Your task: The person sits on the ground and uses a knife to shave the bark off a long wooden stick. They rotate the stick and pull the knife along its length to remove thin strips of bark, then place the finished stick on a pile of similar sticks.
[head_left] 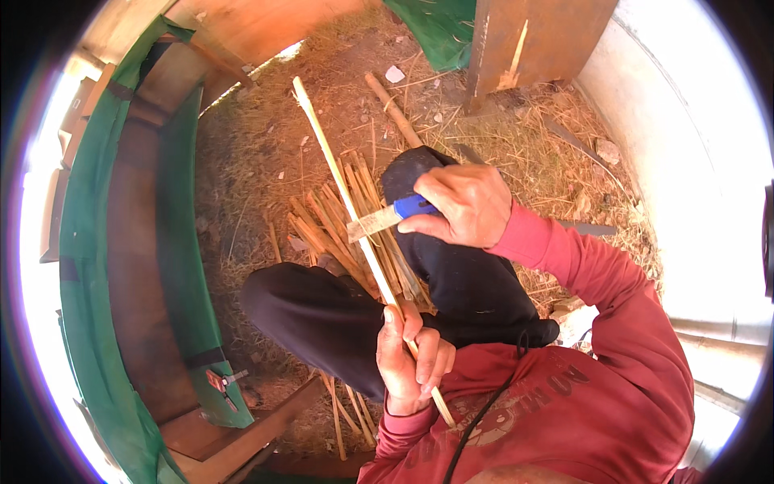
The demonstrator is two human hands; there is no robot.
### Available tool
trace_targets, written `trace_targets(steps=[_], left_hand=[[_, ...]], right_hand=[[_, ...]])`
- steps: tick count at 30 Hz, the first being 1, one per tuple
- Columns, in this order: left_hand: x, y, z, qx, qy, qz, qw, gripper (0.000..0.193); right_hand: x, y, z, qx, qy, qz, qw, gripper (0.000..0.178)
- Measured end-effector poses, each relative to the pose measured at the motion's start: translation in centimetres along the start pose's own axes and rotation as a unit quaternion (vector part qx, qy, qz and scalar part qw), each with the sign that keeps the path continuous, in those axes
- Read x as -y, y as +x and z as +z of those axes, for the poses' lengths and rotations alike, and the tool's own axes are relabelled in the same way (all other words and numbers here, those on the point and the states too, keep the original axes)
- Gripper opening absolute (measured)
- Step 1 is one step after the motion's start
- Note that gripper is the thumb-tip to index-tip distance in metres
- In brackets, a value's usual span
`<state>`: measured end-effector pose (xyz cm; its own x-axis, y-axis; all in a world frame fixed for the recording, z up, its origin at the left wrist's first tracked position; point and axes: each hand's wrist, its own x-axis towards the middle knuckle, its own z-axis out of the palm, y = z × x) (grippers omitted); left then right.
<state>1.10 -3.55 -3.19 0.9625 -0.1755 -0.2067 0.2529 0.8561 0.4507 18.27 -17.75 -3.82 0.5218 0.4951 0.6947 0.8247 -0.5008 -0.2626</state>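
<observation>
Across my lap runs a long pale split wooden stick, slanting from the far left down toward my belly. My left hand is wrapped round its lower part, fingers closed. Closed around the blue handle of a flat-bladed knife is my right hand, above my right knee. The knife's broad, dull blade points left and lies across the stick near its middle, touching or very close to it. Beneath, between my legs, split sticks are heaped on the ground.
A round pole lies beyond my right knee. Dark flat blades rest on the straw-strewn ground to the right. A brown board stands at the far right, near a white wall. Green-covered framing lines the left. More sticks lie behind my left leg.
</observation>
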Motion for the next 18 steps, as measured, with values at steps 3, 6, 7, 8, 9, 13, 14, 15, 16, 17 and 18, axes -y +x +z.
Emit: trace_targets(steps=[3, 6, 7, 8, 9, 13, 14, 15, 16, 17, 18], left_hand=[[-0.1, -0.5, -0.3, -0.009, 0.034, -0.001, 0.999, 0.041], [0.2, -2.5, 0.3, -0.039, 0.043, -0.019, 0.998, 0.042], [0.3, -2.8, 0.0, 0.031, 0.045, -0.025, 0.998, 0.042], [0.1, -3.5, -0.3, -0.002, -0.003, -0.004, 1.000, 0.042], [-0.3, -3.3, -0.3, -0.031, -0.043, 0.040, 0.998, 0.042], [1.0, -2.5, 0.6, -0.074, -0.005, -0.035, 0.997, 0.042], [1.5, -2.6, 0.3, -0.021, 0.048, -0.059, 0.997, 0.041], [1.7, -2.6, 0.6, -0.026, 0.123, -0.072, 0.989, 0.041], [1.7, -2.4, 0.7, -0.028, 0.123, -0.099, 0.987, 0.041], [1.7, -1.9, 0.8, -0.031, 0.124, -0.125, 0.984, 0.042], [1.7, -1.3, 1.0, -0.015, 0.138, -0.103, 0.985, 0.042]], right_hand=[[0.1, 0.0, 0.4, 0.029, -0.046, -0.006, 0.998, 0.046], [-5.5, 2.5, 0.5, 0.053, -0.231, 0.107, 0.966, 0.050], [-10.2, 3.2, -0.9, 0.063, -0.340, 0.245, 0.906, 0.051], [-11.9, 3.2, -3.8, 0.028, -0.312, 0.290, 0.904, 0.048], [-12.9, 4.8, -6.3, -0.022, -0.274, 0.318, 0.907, 0.046], [-8.4, 2.4, -8.1, -0.079, -0.130, 0.273, 0.950, 0.036], [-6.9, 1.3, -8.2, -0.092, -0.077, 0.242, 0.963, 0.032], [-5.3, 0.5, -8.2, -0.091, -0.035, 0.221, 0.970, 0.026], [-4.3, -0.8, -7.9, -0.089, 0.012, 0.196, 0.977, 0.025], [-3.4, -1.9, -7.7, -0.046, 0.037, 0.202, 0.978, 0.025], [-2.5, -2.6, -7.6, -0.010, 0.061, 0.204, 0.977, 0.026]])
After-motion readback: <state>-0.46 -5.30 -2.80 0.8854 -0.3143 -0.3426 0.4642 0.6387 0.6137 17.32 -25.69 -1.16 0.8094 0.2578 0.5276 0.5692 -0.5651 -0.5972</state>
